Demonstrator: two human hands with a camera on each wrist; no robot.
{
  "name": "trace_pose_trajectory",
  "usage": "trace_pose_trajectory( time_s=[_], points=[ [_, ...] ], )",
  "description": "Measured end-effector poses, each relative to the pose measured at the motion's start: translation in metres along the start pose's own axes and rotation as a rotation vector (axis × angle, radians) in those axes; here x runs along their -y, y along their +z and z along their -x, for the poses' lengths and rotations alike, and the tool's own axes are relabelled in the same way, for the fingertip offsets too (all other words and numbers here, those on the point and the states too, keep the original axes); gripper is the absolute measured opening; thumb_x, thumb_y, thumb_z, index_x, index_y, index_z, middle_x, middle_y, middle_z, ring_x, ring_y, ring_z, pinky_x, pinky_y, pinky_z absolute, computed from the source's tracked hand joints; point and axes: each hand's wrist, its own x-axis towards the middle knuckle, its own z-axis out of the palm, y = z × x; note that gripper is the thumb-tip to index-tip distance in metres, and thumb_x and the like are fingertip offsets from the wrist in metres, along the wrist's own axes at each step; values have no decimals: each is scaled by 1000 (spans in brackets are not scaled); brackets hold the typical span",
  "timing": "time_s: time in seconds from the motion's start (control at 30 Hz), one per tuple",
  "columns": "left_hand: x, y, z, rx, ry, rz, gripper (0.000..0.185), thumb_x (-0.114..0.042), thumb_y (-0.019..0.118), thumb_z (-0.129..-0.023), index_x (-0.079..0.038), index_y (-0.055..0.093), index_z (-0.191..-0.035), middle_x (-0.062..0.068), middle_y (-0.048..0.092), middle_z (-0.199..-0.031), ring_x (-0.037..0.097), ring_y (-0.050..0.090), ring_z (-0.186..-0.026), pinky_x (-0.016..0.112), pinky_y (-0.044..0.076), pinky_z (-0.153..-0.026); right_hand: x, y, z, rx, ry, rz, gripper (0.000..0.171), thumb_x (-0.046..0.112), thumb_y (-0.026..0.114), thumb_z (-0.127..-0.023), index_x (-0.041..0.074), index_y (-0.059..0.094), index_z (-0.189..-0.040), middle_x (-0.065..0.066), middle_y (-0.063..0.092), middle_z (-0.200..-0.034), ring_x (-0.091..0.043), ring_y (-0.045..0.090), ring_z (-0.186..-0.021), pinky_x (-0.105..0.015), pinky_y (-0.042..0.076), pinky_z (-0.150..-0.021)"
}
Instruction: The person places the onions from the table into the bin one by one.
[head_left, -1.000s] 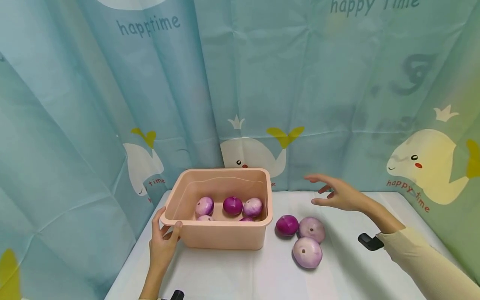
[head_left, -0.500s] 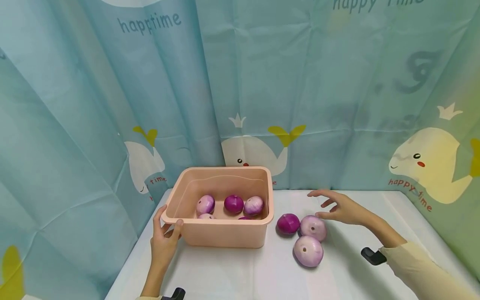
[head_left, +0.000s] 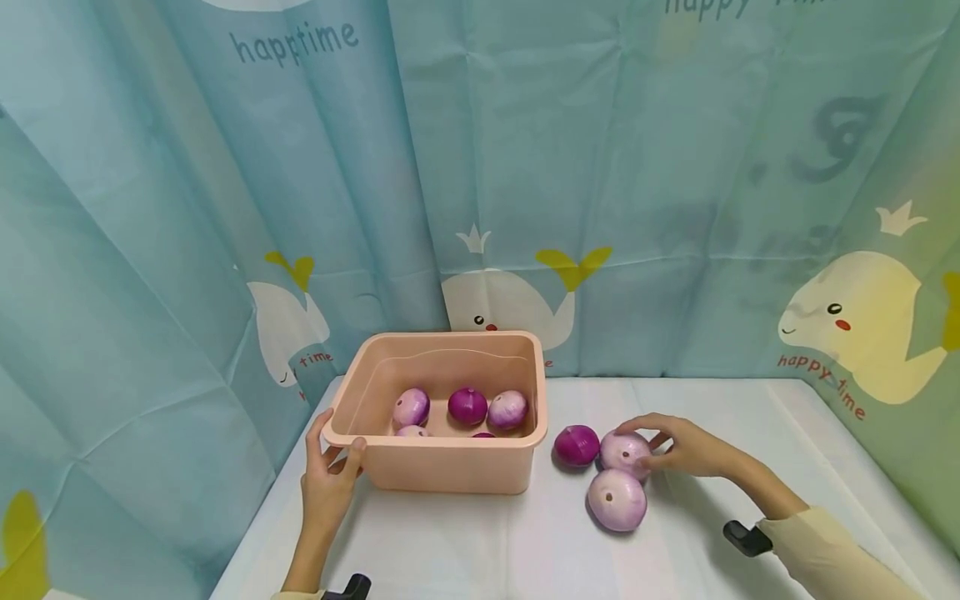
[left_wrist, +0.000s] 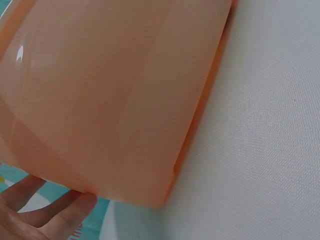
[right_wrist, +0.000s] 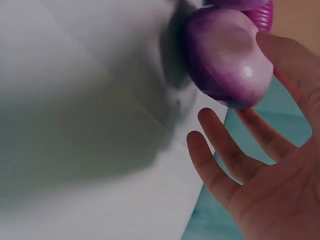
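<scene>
A pink plastic bin stands on the white table and holds several purple onions. My left hand grips its front left corner, thumb on the rim; in the left wrist view its fingers lie against the bin's wall. Right of the bin lie three onions: a dark one, a pale one and a pale one nearer me. My right hand reaches over the middle pale onion, thumb at its side, fingers spread and not closed round it.
A blue curtain with whale prints encloses the table at the back and both sides. Bare white tabletop lies in front of the bin and to the right of the onions. A black wrist mount shows on my right sleeve.
My right hand has come down and toward me from above the table's back to the middle pale onion. The left hand and the bin have stayed put.
</scene>
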Motion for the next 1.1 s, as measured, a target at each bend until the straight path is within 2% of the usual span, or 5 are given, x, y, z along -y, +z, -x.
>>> trace_pose_trajectory(
  time_s=[0.13,0.37,0.77,0.87,1.1],
  points=[
    [-1,0,0,1,-6,1,69,-27,66,-102,-29,28,-159,21,41,-158,48,68,-108,23,59,-76,-3,5,0,21,-2,5,53,16,81,-90,8,60,-138,-18,60,-137,-16,69,-96,-34,58,-79],
    [-6,-1,1,12,0,15,72,-25,66,-102,-29,26,-161,22,38,-159,49,67,-111,19,57,-76,-6,9,-3,15,-64,11,54,11,81,-89,7,59,-139,-15,62,-136,-15,65,-104,-33,59,-80],
    [-2,0,-1,3,0,-5,70,-27,66,-102,-29,26,-160,22,39,-159,50,66,-111,17,56,-76,-7,9,-2,11,-22,-28,55,13,82,-88,8,60,-138,-15,62,-134,-16,67,-97,-32,58,-80],
    [0,0,0,2,4,2,70,-27,66,-102,-29,27,-160,22,39,-159,50,67,-110,18,57,-75,-8,9,-1,7,-18,-32,55,14,83,-87,8,61,-137,-15,63,-133,-15,68,-94,-32,58,-79],
    [0,1,0,-5,1,3,69,-26,66,-102,-29,28,-160,22,41,-157,45,69,-106,26,60,-76,-12,11,-3,-12,-59,-35,53,13,84,-86,9,64,-134,-11,66,-129,-15,65,-102,-33,59,-76]
  ],
)
